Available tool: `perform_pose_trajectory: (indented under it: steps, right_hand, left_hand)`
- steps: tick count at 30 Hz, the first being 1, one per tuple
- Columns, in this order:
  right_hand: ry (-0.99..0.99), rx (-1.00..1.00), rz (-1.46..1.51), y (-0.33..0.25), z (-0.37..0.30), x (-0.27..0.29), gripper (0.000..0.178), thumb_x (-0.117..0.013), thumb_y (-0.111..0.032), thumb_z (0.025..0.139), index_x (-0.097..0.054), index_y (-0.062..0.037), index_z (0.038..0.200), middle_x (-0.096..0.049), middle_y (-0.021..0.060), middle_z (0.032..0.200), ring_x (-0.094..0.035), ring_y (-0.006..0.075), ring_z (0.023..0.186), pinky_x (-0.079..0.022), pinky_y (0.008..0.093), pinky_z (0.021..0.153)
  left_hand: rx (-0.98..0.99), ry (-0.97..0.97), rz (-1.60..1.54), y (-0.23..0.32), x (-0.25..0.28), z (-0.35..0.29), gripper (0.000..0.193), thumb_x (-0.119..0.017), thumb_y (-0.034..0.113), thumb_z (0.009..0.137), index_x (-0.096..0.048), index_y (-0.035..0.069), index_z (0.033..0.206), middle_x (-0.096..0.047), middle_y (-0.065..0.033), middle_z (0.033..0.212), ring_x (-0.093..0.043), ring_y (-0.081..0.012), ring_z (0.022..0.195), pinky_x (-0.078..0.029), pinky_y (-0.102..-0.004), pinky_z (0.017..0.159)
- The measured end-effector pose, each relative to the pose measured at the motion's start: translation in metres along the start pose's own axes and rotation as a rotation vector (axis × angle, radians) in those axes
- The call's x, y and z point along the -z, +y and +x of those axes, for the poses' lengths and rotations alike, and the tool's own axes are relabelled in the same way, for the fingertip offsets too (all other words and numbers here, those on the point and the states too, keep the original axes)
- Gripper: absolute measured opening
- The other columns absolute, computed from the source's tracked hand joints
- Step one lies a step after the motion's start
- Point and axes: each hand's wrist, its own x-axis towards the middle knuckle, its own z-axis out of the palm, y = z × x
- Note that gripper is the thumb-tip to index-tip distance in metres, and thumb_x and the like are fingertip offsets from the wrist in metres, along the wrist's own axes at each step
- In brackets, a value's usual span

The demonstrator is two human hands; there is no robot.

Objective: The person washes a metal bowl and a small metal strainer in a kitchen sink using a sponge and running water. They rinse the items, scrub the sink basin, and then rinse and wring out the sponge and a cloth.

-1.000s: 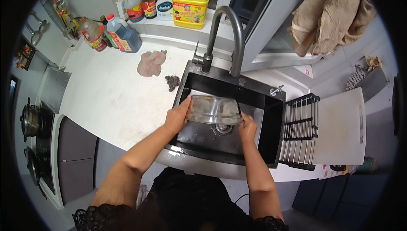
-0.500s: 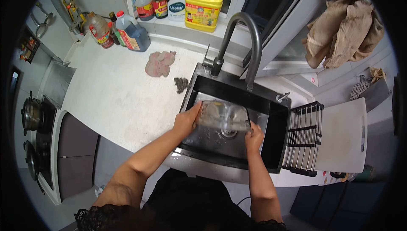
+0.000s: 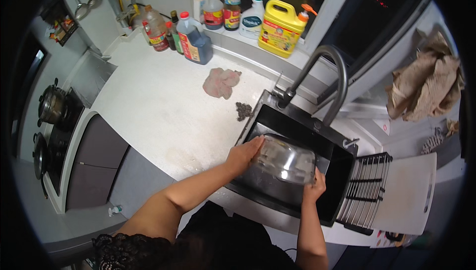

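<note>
A clear, see-through container (image 3: 285, 160) with rounded sides is held over the black sink (image 3: 341, 183). My left hand (image 3: 244, 155) grips its left end, fingers closed on the rim. At the opposite end, my right hand (image 3: 315, 187) holds the lower right edge. Some of the fingers are hidden behind the container. Above the sink's far side arches a grey faucet (image 3: 342, 81), its spout beyond the container. A dark steel-wool scrubber (image 3: 243, 111) lies by the sink's left rim, with a crumpled pinkish cloth (image 3: 220, 82) farther left on the counter.
Right of the sink are a metal drying rack (image 3: 368, 186) and a white cutting board (image 3: 406, 193). Bottles and a yellow pump jug (image 3: 281, 28) line the back. Brown cloth (image 3: 424, 79) hangs at right. Pots, including a lidded one (image 3: 52, 104), stand at far left.
My view has swung left, so the scene sits farther right and tilted. Both hands keep hold of the container, which now slants down toward the right hand.
</note>
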Motion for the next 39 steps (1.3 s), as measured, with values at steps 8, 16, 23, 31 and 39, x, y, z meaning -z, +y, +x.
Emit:
perform_pose_trajectory:
  steps: [8, 16, 23, 31, 39]
  right_hand:
    - [-0.071, 0.031, -0.082, -0.021, 0.010, -0.010, 0.041, -0.049, 0.009, 0.065, -0.065, -0.0043, 0.100, -0.053, 0.0122, 0.072, -0.055, 0.0256, 0.064, -0.046, 0.0296, 0.060]
    - [-0.124, -0.073, 0.013, -0.053, 0.024, -0.014, 0.020, -0.061, -0.007, 0.079, -0.061, 0.0037, 0.095, -0.059, 0.0144, 0.081, -0.058, 0.0292, 0.076, -0.046, 0.0343, 0.072]
    - [0.056, -0.870, 0.454, -0.003, 0.022, -0.042, 0.041, -0.056, -0.038, 0.089, -0.051, -0.0075, 0.062, -0.048, -0.0023, 0.056, -0.042, 0.0065, 0.050, -0.032, 0.0213, 0.047]
    - [0.105, -0.930, 0.329, 0.056, 0.012, -0.079, 0.051, -0.050, -0.045, 0.090, -0.042, -0.0092, 0.055, -0.037, -0.0017, 0.047, -0.033, 0.0097, 0.040, -0.027, 0.0280, 0.038]
    - [0.066, -1.260, 0.627, 0.051, -0.002, -0.083, 0.032, -0.056, -0.033, 0.085, -0.053, -0.0049, 0.069, -0.049, 0.0032, 0.059, -0.048, 0.0186, 0.053, -0.040, 0.0327, 0.051]
  left_hand:
    - [0.238, -0.184, 0.024, -0.007, 0.013, 0.002, 0.051, -0.055, 0.003, 0.079, -0.041, 0.005, 0.128, -0.063, -0.0133, 0.103, -0.062, -0.0310, 0.074, -0.048, -0.0386, 0.055]
    - [0.396, -0.121, -0.052, -0.017, 0.029, -0.007, 0.045, -0.054, 0.003, 0.080, -0.046, 0.006, 0.124, -0.064, -0.0174, 0.086, -0.062, -0.0328, 0.070, -0.048, -0.0392, 0.056]
    - [0.926, -0.059, -0.315, -0.034, 0.038, -0.015, 0.026, -0.052, 0.007, 0.076, -0.060, -0.001, 0.100, -0.062, -0.0246, 0.081, -0.063, -0.0356, 0.068, -0.048, -0.0412, 0.066]
    - [1.330, -0.003, -0.757, -0.006, 0.035, -0.004, 0.023, -0.050, 0.004, 0.076, -0.059, -0.007, 0.095, -0.063, -0.0156, 0.076, -0.062, -0.0218, 0.059, -0.051, -0.0318, 0.047]
    - [1.441, -0.067, -0.827, -0.025, 0.072, -0.006, 0.025, -0.049, 0.002, 0.081, -0.053, -0.008, 0.104, -0.061, -0.0169, 0.087, -0.063, -0.0240, 0.068, -0.053, -0.0322, 0.050]
